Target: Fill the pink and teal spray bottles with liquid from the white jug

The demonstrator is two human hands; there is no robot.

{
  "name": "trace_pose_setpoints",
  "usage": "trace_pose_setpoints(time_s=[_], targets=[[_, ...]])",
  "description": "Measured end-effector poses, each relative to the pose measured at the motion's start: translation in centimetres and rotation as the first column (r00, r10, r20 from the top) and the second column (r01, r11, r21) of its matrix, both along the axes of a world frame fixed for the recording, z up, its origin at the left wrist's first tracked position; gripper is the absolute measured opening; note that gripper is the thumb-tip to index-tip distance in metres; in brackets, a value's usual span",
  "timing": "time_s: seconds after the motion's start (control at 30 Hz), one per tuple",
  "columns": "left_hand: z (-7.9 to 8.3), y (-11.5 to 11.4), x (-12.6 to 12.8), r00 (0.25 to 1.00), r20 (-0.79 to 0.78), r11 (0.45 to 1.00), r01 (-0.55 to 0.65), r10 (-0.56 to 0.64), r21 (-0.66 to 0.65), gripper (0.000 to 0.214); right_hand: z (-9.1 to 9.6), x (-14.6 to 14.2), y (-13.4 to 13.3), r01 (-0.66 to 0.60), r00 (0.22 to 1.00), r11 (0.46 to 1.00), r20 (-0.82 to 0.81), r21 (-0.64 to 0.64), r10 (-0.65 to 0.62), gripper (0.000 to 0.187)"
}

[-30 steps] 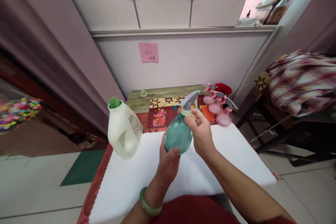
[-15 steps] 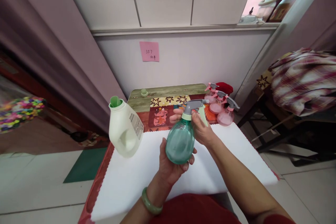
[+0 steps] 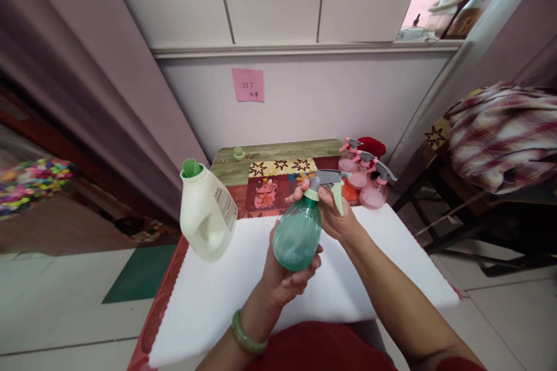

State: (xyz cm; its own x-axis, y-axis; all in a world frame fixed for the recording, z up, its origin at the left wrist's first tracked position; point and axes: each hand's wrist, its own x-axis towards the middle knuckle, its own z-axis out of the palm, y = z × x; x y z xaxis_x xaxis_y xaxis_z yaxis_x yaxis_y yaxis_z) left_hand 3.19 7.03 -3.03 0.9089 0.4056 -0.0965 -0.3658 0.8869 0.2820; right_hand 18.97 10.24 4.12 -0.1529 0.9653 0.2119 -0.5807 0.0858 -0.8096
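A green translucent spray bottle (image 3: 298,235) with a grey spray head (image 3: 324,177) and pale green trigger is held up over the table, tilted slightly to the right. My left hand (image 3: 281,278) cups its round body from below, fingers wrapped around the underside. At the neck, my right hand (image 3: 335,214) grips the pale green collar, with fingertips showing on both sides of it. To the left stands a pale green detergent jug (image 3: 204,214), its open mouth showing a green inner spout.
Several pink spray bottles (image 3: 373,192) stand at the table's back right, beside a red item (image 3: 371,146). A small green cap (image 3: 239,153) lies at the back left. White cloth (image 3: 361,278) covers the table's front. A plaid garment (image 3: 505,133) is at right.
The spray bottle has tilted a little further to the right, its spray head turning so the trigger shows more plainly. Both hands keep their hold; the jug stays put.
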Motion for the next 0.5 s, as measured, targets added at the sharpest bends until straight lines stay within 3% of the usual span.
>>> trace_pose_setpoints(time_s=[0.23, 0.5], targets=[[1.4, -0.1, -0.2, 0.997, -0.066, 0.995, -0.036, 0.030, -0.097, 0.100, -0.3, -0.5, -0.1, 0.137, 0.990, 0.990, 0.017, 0.036, -0.138, 0.035], [1.2, 0.3, -0.8, 0.996, -0.085, 0.989, -0.046, 0.034, -0.144, 0.099, -0.8, -0.5, -0.2, 0.198, 0.972, 0.972, 0.100, 0.129, -0.212, 0.030]])
